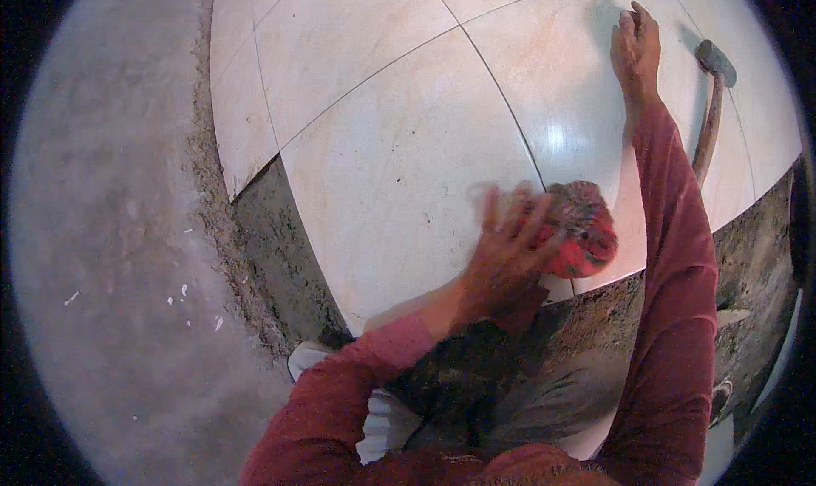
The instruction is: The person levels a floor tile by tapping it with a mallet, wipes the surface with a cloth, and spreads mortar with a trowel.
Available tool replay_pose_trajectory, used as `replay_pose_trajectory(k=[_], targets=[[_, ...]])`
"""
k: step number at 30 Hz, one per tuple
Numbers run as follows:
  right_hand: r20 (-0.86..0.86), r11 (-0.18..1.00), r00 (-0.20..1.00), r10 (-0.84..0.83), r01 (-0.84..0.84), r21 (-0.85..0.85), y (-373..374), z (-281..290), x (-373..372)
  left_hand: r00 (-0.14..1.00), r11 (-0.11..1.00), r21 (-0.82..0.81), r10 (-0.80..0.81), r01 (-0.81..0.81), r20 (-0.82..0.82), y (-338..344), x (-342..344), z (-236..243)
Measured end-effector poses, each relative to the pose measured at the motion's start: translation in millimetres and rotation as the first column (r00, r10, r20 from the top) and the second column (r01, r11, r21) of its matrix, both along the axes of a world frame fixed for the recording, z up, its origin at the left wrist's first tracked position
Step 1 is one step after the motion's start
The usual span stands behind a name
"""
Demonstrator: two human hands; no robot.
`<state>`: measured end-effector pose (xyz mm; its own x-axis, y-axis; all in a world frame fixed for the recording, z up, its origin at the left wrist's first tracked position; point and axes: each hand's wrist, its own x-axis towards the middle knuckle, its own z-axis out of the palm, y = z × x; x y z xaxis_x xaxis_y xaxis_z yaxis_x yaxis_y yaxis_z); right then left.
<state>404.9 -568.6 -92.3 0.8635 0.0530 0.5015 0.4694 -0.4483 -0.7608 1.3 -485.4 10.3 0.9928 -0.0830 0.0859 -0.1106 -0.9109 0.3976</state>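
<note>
Count: two hands, the left hand (510, 248) at the near edge of the tiled floor (399, 163) and the right hand (637, 48) farther in on it. One red sponge (586, 231) lies under the left hand; one mallet (710, 104) lies just right of the right hand. At least six pale tiles make up the floor, the rest being cut off by the rim.

Mallet (712, 104) beside open tiles (399, 155)
</note>
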Motion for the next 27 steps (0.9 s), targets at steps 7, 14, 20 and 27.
replay_pose_trajectory(k=[7, 14, 20, 27], targets=[[-0.097, 0.996, 0.995, -0.002, -0.007, -0.094, 8, 3, -7, 0.991, 0.988, 0.116, 0.089, -0.100, 0.101, -21, 37, -23], [0.029, 0.981, 0.999, -0.019, 0.024, -0.193, 6, 2, -1, 0.902, 0.894, 0.370, 0.081, -0.253, 0.423, 145, 205, -55], [0.156, 0.971, 0.988, 0.004, 0.033, -0.238, -11, -18, 31, 0.811, 0.860, 0.234, 0.289, -0.453, 0.508, 284, 160, -66], [0.048, 0.936, 0.999, -0.021, 0.037, -0.350, -8, -22, 26, 0.650, 0.601, 0.254, 0.661, -0.757, 0.375, 440, -21, -68]])
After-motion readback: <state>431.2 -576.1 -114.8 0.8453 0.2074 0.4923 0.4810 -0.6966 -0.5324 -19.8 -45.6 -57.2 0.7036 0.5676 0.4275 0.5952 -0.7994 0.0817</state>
